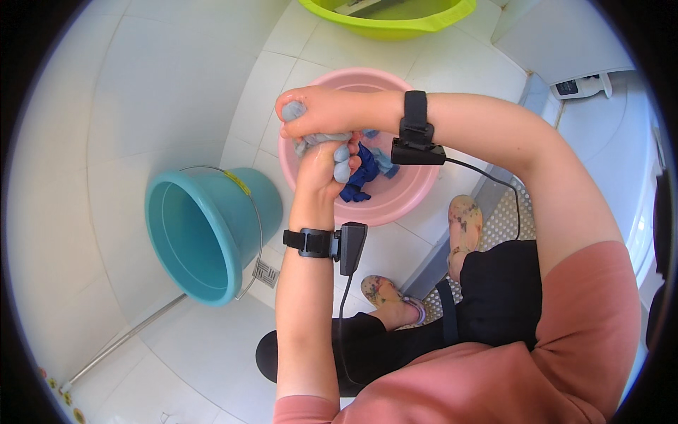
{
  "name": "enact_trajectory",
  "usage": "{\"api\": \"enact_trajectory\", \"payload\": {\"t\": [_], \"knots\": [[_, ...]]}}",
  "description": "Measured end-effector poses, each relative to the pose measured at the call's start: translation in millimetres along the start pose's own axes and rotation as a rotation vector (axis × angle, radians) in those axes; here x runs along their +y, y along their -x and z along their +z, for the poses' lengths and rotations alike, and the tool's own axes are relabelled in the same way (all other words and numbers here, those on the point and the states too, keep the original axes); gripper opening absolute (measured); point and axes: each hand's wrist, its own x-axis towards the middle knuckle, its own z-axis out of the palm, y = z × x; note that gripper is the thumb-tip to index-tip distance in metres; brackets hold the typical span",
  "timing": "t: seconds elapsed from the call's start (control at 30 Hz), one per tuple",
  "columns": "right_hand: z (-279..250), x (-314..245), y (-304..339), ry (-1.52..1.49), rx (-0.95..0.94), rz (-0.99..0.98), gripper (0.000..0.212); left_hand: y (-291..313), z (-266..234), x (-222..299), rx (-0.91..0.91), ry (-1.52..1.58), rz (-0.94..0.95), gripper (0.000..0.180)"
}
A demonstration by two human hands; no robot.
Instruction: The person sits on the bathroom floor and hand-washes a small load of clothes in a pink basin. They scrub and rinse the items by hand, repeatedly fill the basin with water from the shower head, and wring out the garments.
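Over the pink basin [417,187], both hands are closed around one light grey-blue wet cloth [319,142], which bulges out between the fingers. My right hand [314,109] reaches across from the right and grips the far part. My left hand [323,168] sits just nearer and grips the lower part, its knuckles close to the right hand. What kind of cloth it is I cannot tell, as most is hidden in the fists. Below the hands, a dark blue cloth [364,173] lies in the basin with a lighter blue cloth [385,165] beside it.
A teal bucket [258,201] with a wire handle is tilted to the left, its mouth facing me. Beyond the basin stands a lime-green tub [395,27]. A floor drain [266,273] is beside the bucket. A grey sill [438,265] crosses the floor by my feet.
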Motion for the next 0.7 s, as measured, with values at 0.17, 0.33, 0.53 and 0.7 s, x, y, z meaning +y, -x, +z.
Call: {"api": "enact_trajectory", "payload": {"t": [0.17,0.33,0.53,0.7], "knots": [[5,21,-21,0.144,0.18,-0.069,0.051,-11,0,-10,0.224,-0.241,0.101,0.005],[9,52,-39,0.316,0.247,-0.055,0.054,-33,-15,-31,0.343,-0.52,0.148,0.016],[23,117,-52,0.448,0.216,0.094,0.054,-43,-38,-64,0.462,-1.31,0.269,0.031],[-28,155,-54,0.559,-0.023,0.08,0.048,-30,-77,-76,0.46,-0.555,0.167,0.05]]}}
